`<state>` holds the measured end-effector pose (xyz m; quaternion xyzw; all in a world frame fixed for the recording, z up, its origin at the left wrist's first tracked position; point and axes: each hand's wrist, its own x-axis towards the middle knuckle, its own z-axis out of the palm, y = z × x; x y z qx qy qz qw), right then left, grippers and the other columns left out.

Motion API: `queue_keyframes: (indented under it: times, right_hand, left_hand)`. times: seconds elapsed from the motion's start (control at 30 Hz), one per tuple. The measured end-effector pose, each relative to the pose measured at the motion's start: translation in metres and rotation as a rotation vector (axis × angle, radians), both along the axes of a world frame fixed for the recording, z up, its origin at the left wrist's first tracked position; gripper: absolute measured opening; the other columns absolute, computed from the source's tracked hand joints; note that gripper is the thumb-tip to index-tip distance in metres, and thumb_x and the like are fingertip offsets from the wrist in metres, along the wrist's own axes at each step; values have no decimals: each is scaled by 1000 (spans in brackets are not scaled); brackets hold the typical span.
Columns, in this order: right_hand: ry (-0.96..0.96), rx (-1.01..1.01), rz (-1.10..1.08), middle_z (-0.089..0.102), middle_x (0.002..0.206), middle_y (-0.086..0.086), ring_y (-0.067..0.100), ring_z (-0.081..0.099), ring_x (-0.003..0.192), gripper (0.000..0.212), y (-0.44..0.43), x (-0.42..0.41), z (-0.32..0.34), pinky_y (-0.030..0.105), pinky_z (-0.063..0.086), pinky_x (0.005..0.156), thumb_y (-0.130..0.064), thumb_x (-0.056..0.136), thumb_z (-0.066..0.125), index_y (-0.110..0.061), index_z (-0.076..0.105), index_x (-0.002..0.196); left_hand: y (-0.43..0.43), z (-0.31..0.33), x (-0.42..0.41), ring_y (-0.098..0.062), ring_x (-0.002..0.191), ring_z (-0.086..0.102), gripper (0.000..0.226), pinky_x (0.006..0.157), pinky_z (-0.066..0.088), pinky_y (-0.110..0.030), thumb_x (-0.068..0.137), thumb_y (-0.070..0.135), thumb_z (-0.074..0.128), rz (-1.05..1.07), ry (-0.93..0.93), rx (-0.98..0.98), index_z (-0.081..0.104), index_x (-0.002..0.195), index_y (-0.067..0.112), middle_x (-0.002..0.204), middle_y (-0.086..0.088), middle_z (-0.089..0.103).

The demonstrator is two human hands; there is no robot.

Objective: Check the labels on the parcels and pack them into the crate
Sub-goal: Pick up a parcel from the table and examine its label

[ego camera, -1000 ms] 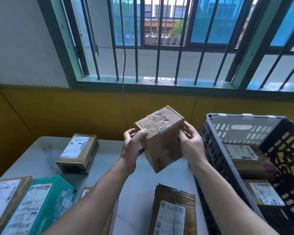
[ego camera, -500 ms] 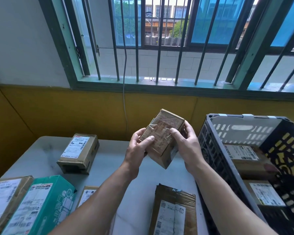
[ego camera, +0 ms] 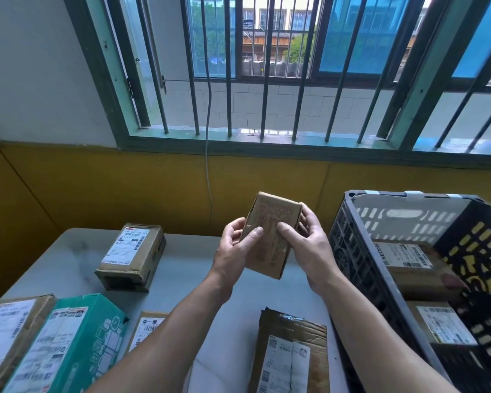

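Above the counter's point(ego camera: 68, 251) middle, just left of the crate point(ego camera: 349, 245), a box point(ego camera: 272, 214) sits tilted between left hand point(ego camera: 233, 251) and right hand point(ego camera: 313, 248), fingers point(ego camera: 232, 227) curled round its sides, thumbs on front.

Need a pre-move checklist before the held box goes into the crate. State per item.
1. Grip on box by left hand and right hand: ok.
2. White label on the facing side: not ok, only faded print shows.
3. That print readable: cannot tell, blurred.
4. Top of crate open, just right of the hands: ok.
5. Room left beside the parcels inside: cannot tell.
6. Nothing between box and crate: ok.
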<state>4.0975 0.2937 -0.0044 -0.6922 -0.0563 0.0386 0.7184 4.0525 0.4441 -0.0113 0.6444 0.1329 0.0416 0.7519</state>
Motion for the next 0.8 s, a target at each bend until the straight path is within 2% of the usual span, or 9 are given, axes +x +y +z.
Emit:
queue_keyframes:
  times: [0.07, 0.13, 0.27, 0.33, 0.4, 0.5, 0.57, 0.7, 0.8]
  right_hand:
    - [-3, 1, 33, 62, 134, -4, 4, 61, 117, 70, 0, -1, 0, 19, 55, 78, -20, 95, 69, -31, 33, 155]
    - [-11, 14, 43, 60, 135, -4, 6, 59, 120, 70, 0, -1, 1, 20, 54, 81, -18, 95, 68, -30, 33, 155]
    - [-24, 28, 55, 60, 133, -7, 6, 59, 119, 68, -2, -1, 3, 21, 55, 80, -15, 95, 67, -34, 36, 152]
    - [-19, 33, 74, 62, 129, -8, 6, 62, 115, 66, -3, -3, 2, 21, 57, 78, -11, 94, 67, -35, 41, 150]
    - [-11, 47, 94, 63, 127, -5, 9, 63, 113, 63, -3, -4, 1, 22, 58, 77, -7, 94, 66, -36, 45, 146]
    - [-12, 50, 111, 64, 126, -1, 13, 63, 114, 60, -4, -5, 3, 23, 57, 77, -4, 94, 66, -35, 47, 142]
    - [-16, 44, 114, 64, 123, -2, 11, 64, 110, 54, -5, -6, 5, 19, 57, 74, -6, 95, 65, -34, 47, 138]
    - [-15, 72, 55, 66, 117, 0, 8, 66, 99, 31, -2, -7, 9, 16, 55, 70, -21, 97, 65, -27, 53, 125]
    - [-21, 80, 34, 67, 110, 1, 3, 68, 92, 26, 1, -9, 10, 19, 57, 71, -25, 97, 65, -21, 54, 120]
  left_hand:
    - [0, -1, 1, -20, 120, 62, 59, 90, 55, -35, 94, 47, 68, -12, -4, 17, 46, 145, 29, 132, -5, 62]
    - [-1, -1, 2, -23, 121, 62, 61, 94, 57, -40, 87, 55, 70, -7, -3, 26, 54, 141, 30, 137, -8, 60]
    - [-2, -1, 2, -23, 117, 65, 36, 81, 58, -35, 94, 48, 66, 2, 11, 21, 58, 126, 33, 128, -5, 66]
    - [-2, -1, 3, -23, 111, 68, 31, 84, 60, -43, 95, 49, 65, 17, 49, -7, 55, 118, 31, 118, -3, 71]
    - [-2, -2, 4, -22, 110, 69, 30, 91, 60, -48, 94, 49, 67, 26, 65, -24, 54, 115, 32, 117, -2, 71]
    - [-2, 0, 3, -20, 112, 69, 35, 93, 59, -49, 95, 45, 67, 17, 30, -28, 55, 127, 37, 121, 2, 70]
    - [-3, 0, 2, -20, 110, 71, 39, 90, 61, -47, 96, 41, 67, 12, 16, -40, 59, 133, 34, 117, 4, 74]
    - [-3, 0, 1, -17, 106, 73, 34, 77, 62, -33, 96, 37, 68, 2, 7, -75, 59, 128, 35, 116, 2, 74]
    - [-5, 5, 0, -16, 106, 71, 41, 70, 59, -25, 88, 51, 67, 3, 6, -71, 54, 122, 32, 120, -2, 71]
